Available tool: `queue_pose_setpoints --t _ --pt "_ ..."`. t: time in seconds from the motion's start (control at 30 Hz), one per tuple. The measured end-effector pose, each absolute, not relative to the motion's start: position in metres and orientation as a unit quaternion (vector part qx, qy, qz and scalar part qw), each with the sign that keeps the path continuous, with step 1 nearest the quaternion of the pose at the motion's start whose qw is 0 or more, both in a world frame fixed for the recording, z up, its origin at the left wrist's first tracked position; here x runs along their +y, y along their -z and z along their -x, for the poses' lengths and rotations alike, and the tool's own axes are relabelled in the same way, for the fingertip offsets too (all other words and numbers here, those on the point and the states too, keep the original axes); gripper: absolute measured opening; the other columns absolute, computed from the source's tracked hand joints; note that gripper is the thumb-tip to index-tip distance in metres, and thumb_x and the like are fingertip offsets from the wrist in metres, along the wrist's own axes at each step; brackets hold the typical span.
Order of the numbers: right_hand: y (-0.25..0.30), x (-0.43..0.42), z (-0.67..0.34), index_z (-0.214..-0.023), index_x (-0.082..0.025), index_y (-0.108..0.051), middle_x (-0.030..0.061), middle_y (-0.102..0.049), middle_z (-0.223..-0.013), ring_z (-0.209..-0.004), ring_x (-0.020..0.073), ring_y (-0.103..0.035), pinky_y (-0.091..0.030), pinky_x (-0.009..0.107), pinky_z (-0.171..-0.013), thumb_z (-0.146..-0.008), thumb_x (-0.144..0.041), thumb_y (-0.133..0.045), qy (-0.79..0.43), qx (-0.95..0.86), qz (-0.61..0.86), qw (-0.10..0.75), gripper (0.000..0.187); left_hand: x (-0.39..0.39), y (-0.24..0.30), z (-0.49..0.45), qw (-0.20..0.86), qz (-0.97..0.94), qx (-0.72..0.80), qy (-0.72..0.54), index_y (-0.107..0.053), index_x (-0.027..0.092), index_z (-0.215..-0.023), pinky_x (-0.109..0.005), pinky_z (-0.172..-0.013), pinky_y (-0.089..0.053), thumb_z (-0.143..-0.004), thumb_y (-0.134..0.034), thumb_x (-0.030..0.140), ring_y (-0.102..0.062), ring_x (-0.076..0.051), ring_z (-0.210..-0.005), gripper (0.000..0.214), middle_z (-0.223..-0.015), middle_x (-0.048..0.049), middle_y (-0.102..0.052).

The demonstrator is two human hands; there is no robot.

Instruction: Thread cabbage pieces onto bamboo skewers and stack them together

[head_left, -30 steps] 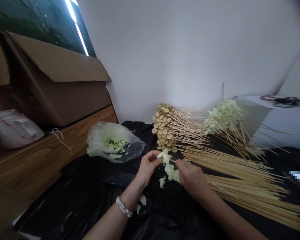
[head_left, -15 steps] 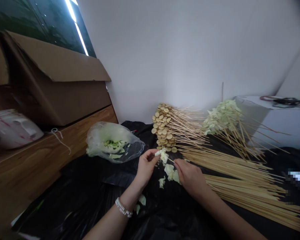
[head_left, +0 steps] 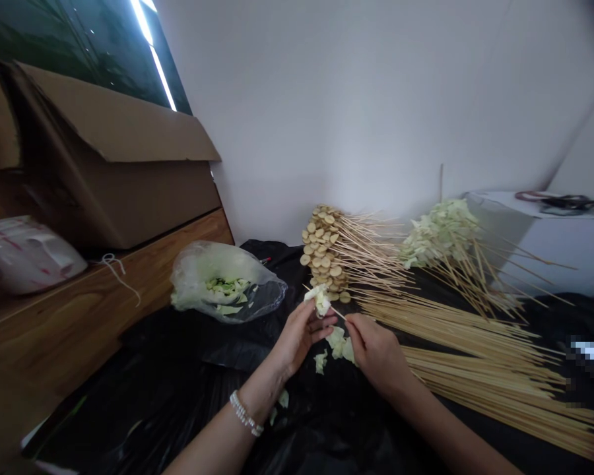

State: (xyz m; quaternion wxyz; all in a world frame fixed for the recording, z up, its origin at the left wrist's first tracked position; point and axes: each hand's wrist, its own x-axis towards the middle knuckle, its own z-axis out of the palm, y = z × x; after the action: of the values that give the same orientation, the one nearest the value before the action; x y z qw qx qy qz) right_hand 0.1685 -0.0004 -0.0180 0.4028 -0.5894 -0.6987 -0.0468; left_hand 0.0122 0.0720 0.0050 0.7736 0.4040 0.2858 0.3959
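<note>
My right hand (head_left: 376, 349) is closed on a thin wooden skewer (head_left: 338, 314), which slants up to the left. Pale green cabbage (head_left: 319, 300) is bunched near its far end, and the tip pokes out beyond the leaf. My left hand (head_left: 299, 335), with a beaded bracelet (head_left: 245, 414) at the wrist, holds the cabbage from below and the left; its other fingers are loosely spread under the skewer. Loose cabbage pieces (head_left: 335, 340) lie just under my hands on black plastic sheeting (head_left: 218, 356).
A clear plastic bag (head_left: 188, 270) with cut cabbage sits to the left. Behind my hands are skewered round slices (head_left: 321, 254); cabbage skewers (head_left: 443, 231) are piled farther right. Many bare skewers (head_left: 495, 389) lie at right. A cardboard box (head_left: 153, 198) stands at the left.
My left hand has gone from a pinch on the cabbage to looser, more spread fingers below it. The skewer tip now shows past the leaf. My right hand has barely moved.
</note>
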Motion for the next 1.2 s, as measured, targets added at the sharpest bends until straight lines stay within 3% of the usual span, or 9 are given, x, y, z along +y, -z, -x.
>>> queue_pose_setpoints --t 0.13,0.3,0.5,0.7,0.87,1.03,1.2 --pt "0.019 -0.001 -0.168 -0.089 -0.018 -0.061 0.0044 -0.066 -0.081 -0.077 0.0145 -0.061 -0.041 0.024 -0.072 -0.097 -0.021 -0.036 0.033 -0.705 0.587 0.397 0.027 0.076 -0.005 -0.010 0.772 -0.386 0.296 -0.409 -0.064 0.018 -0.108 -0.030 -0.080 -0.052 -0.079 -0.066 0.032 -0.067 -0.020 -0.094 0.032 -0.110 -0.0105 -0.068" --pt "0.022 -0.001 -0.166 -0.087 -0.018 -0.061 0.0047 -0.066 -0.080 -0.076 0.0145 -0.061 -0.041 0.024 -0.073 -0.097 -0.022 -0.036 0.023 -0.708 0.577 0.408 0.026 0.076 -0.005 -0.010 0.815 -0.330 0.294 -0.375 -0.065 0.015 -0.105 -0.031 -0.083 -0.051 -0.084 -0.059 0.032 -0.066 -0.019 -0.094 0.028 -0.110 -0.0116 -0.068" --pt "0.021 -0.002 -0.164 -0.082 -0.018 -0.059 0.0031 -0.063 -0.074 -0.070 0.0141 -0.059 -0.039 0.024 -0.069 -0.096 -0.023 -0.038 -0.007 -0.709 0.580 0.401 0.025 0.074 -0.006 -0.012 0.811 -0.327 0.271 -0.402 -0.065 0.018 -0.104 -0.034 -0.089 -0.049 -0.080 -0.062 0.019 -0.061 -0.021 -0.105 0.025 -0.123 -0.0083 -0.062" --pt "0.018 -0.002 -0.162 -0.086 -0.019 -0.060 0.0014 -0.061 -0.074 -0.069 0.0142 -0.059 -0.038 0.024 -0.066 -0.095 -0.025 -0.040 -0.033 -0.691 0.593 0.412 0.023 0.071 -0.003 -0.013 0.789 -0.367 0.254 -0.422 -0.066 0.019 -0.104 -0.034 -0.090 -0.048 -0.081 -0.067 0.028 -0.057 -0.022 -0.110 0.025 -0.122 -0.0084 -0.062" --pt "0.021 0.000 -0.161 -0.091 -0.019 -0.061 0.0034 -0.065 -0.082 -0.078 0.0159 -0.062 -0.040 0.025 -0.073 -0.097 -0.025 -0.037 -0.047 -0.707 0.592 0.384 0.026 0.076 0.000 -0.013 0.770 -0.331 0.282 -0.466 -0.068 0.018 -0.098 -0.030 -0.086 -0.049 -0.077 -0.073 0.028 -0.061 -0.018 -0.099 0.024 -0.109 -0.0062 -0.067" --pt "0.025 0.000 -0.162 -0.094 -0.019 -0.063 0.0051 -0.068 -0.086 -0.084 0.0173 -0.064 -0.041 0.026 -0.076 -0.097 -0.025 -0.037 -0.042 -0.709 0.598 0.370 0.027 0.080 -0.001 -0.012 0.755 -0.323 0.274 -0.501 -0.062 0.023 -0.110 -0.029 -0.083 -0.051 -0.078 -0.072 0.022 -0.063 -0.017 -0.099 0.034 -0.115 -0.0051 -0.065" --pt "0.028 0.000 -0.164 -0.090 -0.019 -0.063 0.0057 -0.067 -0.087 -0.084 0.0171 -0.063 -0.041 0.026 -0.077 -0.096 -0.024 -0.037 -0.032 -0.708 0.583 0.397 0.027 0.080 -0.005 -0.010 0.806 -0.260 0.237 -0.477 -0.056 0.026 -0.120 -0.021 -0.072 -0.053 -0.075 -0.068 0.002 -0.066 -0.014 -0.088 0.052 -0.109 -0.0050 -0.066"
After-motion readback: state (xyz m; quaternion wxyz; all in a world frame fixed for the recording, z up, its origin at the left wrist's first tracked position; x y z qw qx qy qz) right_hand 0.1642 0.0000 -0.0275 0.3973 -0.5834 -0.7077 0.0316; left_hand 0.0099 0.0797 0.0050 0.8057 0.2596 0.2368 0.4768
